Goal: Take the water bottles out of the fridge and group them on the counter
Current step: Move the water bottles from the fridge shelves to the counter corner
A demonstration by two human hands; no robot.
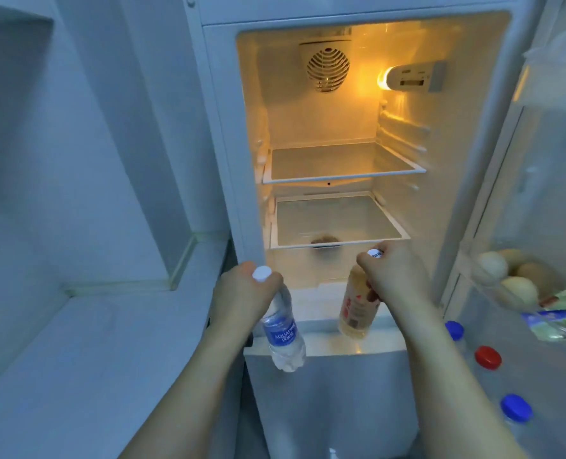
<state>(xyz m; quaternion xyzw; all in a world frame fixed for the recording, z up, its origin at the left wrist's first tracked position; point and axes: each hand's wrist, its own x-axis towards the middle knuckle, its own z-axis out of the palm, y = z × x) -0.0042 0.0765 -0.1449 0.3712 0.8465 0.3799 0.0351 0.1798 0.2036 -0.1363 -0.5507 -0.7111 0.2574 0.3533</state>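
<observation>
Two bottles were in the hands, both held in front of the open white fridge [218, 160]. Left hand [242, 289] gripped the neck of a clear plastic water bottle with a blue label and white cap [283, 329], fingers curled round just under the cap — bottle hung tilted, base toward the lower right, in the air at the fridge's left front edge. Right hand [394, 276] gripped the top of a pale yellowish drink bottle with a red-printed label and white cap [356, 309], fingers wrapped round its neck; that bottle also hung clear, over the fridge's bottom ledge. The two bottles were near each other, not touching.

Inside, the lit compartment had two glass shelves, upper shelf [341, 160] and lower shelf [338, 220], with a round fan grille [328, 70] on the back wall and a glowing lamp housing [410, 77] on the right wall. A small brownish thing sat under the lower shelf — too blurred to identify.

White worktop [76, 359] lay to the left of the fridge. On the right, the open door [540, 160] held pale round fruits [506, 276] beside plastic-wrapped packets [555, 321], and below them stood bottles with blue caps [516, 408] and one red cap [488, 357].
</observation>
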